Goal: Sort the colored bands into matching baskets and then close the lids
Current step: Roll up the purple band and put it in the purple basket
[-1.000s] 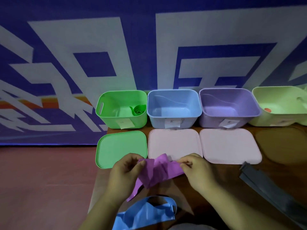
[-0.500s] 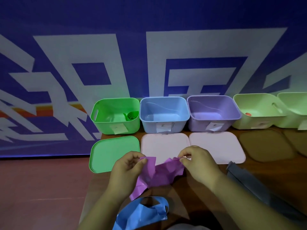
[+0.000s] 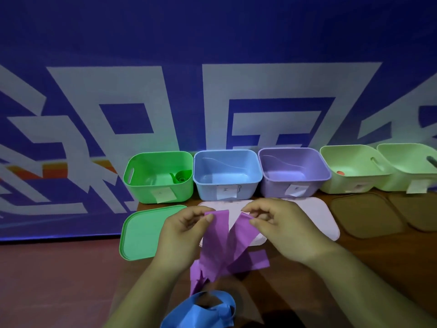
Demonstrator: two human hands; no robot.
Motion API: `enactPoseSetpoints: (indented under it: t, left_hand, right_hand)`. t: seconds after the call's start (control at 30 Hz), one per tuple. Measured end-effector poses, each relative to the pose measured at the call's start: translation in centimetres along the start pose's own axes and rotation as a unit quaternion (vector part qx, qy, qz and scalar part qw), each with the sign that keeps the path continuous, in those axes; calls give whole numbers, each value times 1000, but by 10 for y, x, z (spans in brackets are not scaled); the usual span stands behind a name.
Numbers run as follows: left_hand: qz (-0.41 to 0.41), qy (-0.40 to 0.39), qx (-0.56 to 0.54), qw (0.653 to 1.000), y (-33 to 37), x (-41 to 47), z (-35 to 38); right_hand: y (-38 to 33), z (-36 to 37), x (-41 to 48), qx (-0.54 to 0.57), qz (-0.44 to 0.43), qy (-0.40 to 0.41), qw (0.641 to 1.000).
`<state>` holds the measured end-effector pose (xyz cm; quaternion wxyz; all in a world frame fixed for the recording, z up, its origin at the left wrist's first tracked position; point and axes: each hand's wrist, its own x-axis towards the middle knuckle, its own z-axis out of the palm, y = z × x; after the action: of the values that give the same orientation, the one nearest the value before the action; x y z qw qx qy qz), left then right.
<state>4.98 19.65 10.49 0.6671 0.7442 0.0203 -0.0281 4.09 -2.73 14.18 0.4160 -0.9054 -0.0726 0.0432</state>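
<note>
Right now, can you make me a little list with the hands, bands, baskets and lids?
Left hand: pinches the purple band
Right hand: pinches the same band
Blue band: lies loose, nearest the person
Green basket: open, rolled green band inside
Blue basket: open, no band seen inside
Purple basket: open, no band seen inside
Lids: green lid and pink lids lie flat before the baskets

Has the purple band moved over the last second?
Yes. Against the pink lids, the purple band has risen from their near edge to overlap them, toward the blue basket, and unfolded.
</note>
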Motion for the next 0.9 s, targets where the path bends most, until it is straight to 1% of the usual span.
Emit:
enactPoseSetpoints:
  t: [0.1, 0.27, 0.4, 0.5, 0.63, 0.77, 0.83, 0.9]
  left_hand:
    - [16, 1, -14, 1000, 11, 4, 2]
    - [37, 9, -31, 999, 29, 10, 3]
    - [45, -6, -24, 999, 44, 14, 4]
    - [33, -19, -64, 997, 60, 14, 6]
    - [8, -61, -130, 990, 82, 9, 10]
    - [-10, -107, -201, 974, 102, -1, 14]
    - [-20, -122, -239, 963, 109, -6, 16]
    - [-25, -141, -253, 957, 112, -10, 16]
  right_hand:
    - [-10, -7, -2, -2, -12, -3, 1000]
    - [-28, -18, -3, 13, -51, 60, 997]
    - [-44, -29, -6, -10, -84, 67, 994]
    - [-58, -39, -8, -14, -119, 61, 991]
    - [-75, -53, -11, 4, -149, 66, 987]
    - [-83, -54, -11, 29, -179, 112, 977]
    - [-84, -52, -12, 30, -194, 147, 969]
    - [-85, -50, -14, 35, -193, 185, 963]
